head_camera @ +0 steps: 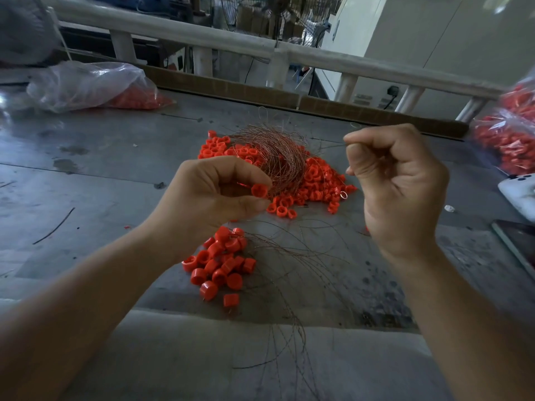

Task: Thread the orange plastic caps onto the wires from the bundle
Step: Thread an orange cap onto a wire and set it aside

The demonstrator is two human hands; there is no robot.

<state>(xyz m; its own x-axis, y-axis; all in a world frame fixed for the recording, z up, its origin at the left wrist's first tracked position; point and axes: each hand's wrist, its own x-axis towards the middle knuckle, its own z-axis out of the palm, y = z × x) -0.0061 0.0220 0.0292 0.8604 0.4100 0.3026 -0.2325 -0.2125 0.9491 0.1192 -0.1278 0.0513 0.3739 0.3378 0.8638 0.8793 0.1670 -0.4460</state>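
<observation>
Head view, single entry.

- **Step in hand (judged):** feeding one wire through one cap. To do it well, hold the cap with its hole facing the wire end and grip the wire close to its tip so the thin strand does not buckle. Once the strand is through, slide the cap along it. Whether the strand has entered the cap yet cannot be told.
- **Left hand** (220,195): raised above the bench (86,169), palm turned inward. Thumb and forefinger pinch a single orange cap (258,191).
- **Right hand** (396,180): raised level with the left and well apart from it. The fingers are curled tight, and thumb and forefinger nip a fine wire (333,146) that runs leftward toward the heap.
- **Wire bundle** (275,157): a coppery curved sheaf lying on the loose caps (312,180), beyond the hands at mid-bench.
- **Capped wires** (223,264): a smaller cluster near the bench's front edge, between the forearms. Their strands trail toward the viewer.
- **Plastic bag** (95,85): holds more caps, far left.
</observation>
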